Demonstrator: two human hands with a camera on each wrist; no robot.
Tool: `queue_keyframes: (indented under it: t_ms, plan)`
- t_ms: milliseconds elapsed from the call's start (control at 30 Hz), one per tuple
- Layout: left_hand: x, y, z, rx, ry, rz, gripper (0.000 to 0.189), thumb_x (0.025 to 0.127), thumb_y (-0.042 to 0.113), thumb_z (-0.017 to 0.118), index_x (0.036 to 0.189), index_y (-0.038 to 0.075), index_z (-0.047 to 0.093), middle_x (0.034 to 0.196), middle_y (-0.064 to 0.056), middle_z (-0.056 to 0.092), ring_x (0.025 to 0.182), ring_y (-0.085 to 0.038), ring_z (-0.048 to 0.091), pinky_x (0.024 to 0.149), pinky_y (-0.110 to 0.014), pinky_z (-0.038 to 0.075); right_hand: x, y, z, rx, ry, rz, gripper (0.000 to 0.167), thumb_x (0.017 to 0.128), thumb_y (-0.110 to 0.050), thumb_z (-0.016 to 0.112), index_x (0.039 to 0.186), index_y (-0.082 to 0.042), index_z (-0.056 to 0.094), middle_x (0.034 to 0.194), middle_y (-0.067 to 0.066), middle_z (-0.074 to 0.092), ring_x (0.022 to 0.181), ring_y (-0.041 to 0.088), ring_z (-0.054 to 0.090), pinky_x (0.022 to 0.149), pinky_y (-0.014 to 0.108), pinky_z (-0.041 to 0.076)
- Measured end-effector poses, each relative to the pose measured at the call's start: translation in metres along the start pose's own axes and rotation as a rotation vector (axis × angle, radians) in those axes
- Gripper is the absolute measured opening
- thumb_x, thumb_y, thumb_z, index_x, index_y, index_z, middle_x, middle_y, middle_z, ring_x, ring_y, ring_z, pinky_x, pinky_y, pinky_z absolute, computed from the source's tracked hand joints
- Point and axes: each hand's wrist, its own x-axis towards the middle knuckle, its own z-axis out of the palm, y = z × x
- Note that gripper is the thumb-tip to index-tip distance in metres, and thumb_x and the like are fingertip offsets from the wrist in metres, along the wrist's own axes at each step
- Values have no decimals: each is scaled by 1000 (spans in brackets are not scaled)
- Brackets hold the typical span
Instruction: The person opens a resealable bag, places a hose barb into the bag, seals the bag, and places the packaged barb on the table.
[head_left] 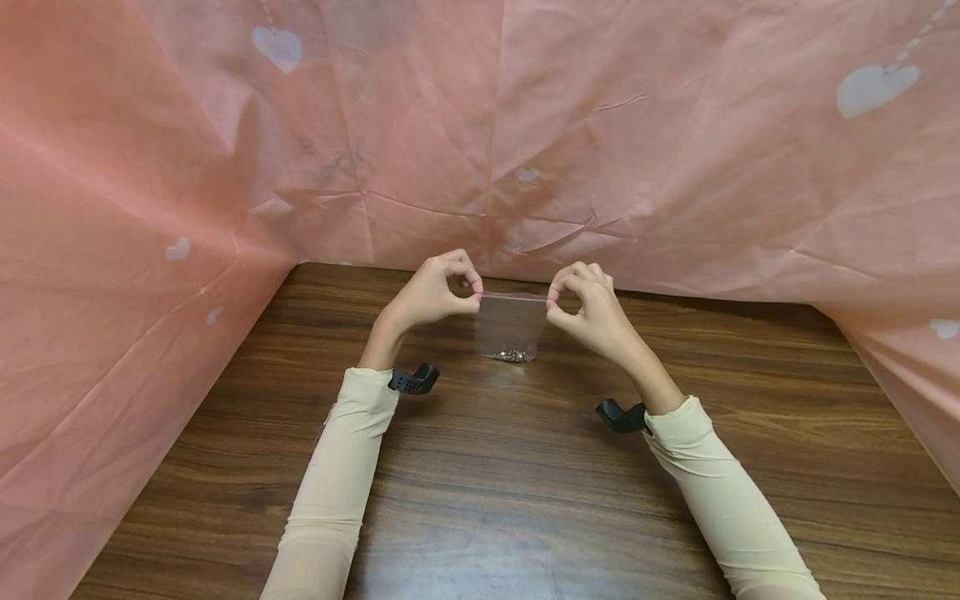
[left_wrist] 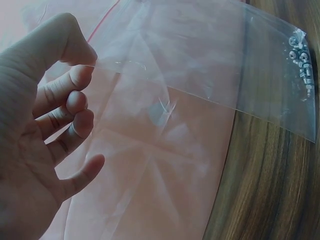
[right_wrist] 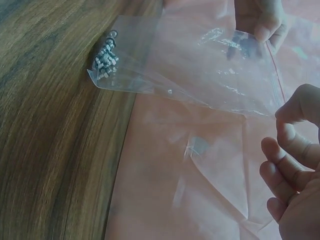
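Observation:
A clear zip bag (head_left: 512, 325) hangs upright between both hands, with a red line along its top edge in the wrist views. Small silvery screws (right_wrist: 106, 57) lie bunched in its bottom, several of them. The left hand (head_left: 442, 287) pinches the bag's upper left corner between thumb and index finger. At the upper right corner, the right hand (head_left: 588, 304) pinches the bag the same way. In the left wrist view the other fingers of the left hand (left_wrist: 55, 115) are loosely bent, off the bag. Whether the bag's bottom touches the table cannot be told.
A brown wood-grain table (head_left: 480, 492) lies under the arms. Pink cloth (head_left: 450, 125) with pale hearts rises behind the table and along its left and right sides. Each wrist carries a dark strap with a camera, the left strap (head_left: 414, 380) and the right strap (head_left: 621, 415).

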Motion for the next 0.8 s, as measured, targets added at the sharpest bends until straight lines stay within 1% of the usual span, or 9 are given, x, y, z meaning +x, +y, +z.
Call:
queue_keyframes:
  t_ms: [200,400,567,667,800]
  plan:
    - [0,0,0,-2,28,15,14,76,2,72,80,15,69,87,-2,58,89,-15,57,86,-27,47,0,0,0,4,14,-2,10,81,2,67,84,-7,62,103,12,64,98,27,45,90,41,25]
    - [1,-2,3,1,33,19,13,75,1,72,82,11,70,89,-3,58,89,-15,57,86,-28,47,0,2,1,0,25,-1,10,81,1,67,84,-7,61,102,12,64,97,27,44,91,43,25]
    - [1,-3,4,3,35,22,12,75,1,72,83,11,70,90,-3,59,90,-15,57,88,-34,49,0,3,2,-11,30,1,9,82,0,67,84,-7,61,101,12,63,97,28,45,91,43,25]
    - [1,-4,6,-3,32,25,13,76,3,73,83,13,69,91,-3,59,92,-16,56,91,-42,48,-1,4,2,-21,28,14,8,82,-1,66,85,-7,62,101,12,63,98,28,45,91,44,25]
    - [2,-5,8,29,27,30,13,76,4,73,81,15,68,93,-3,59,97,-18,53,95,-43,44,-2,5,2,-22,23,40,6,83,-4,66,87,-6,63,102,13,63,99,33,45,92,45,25]
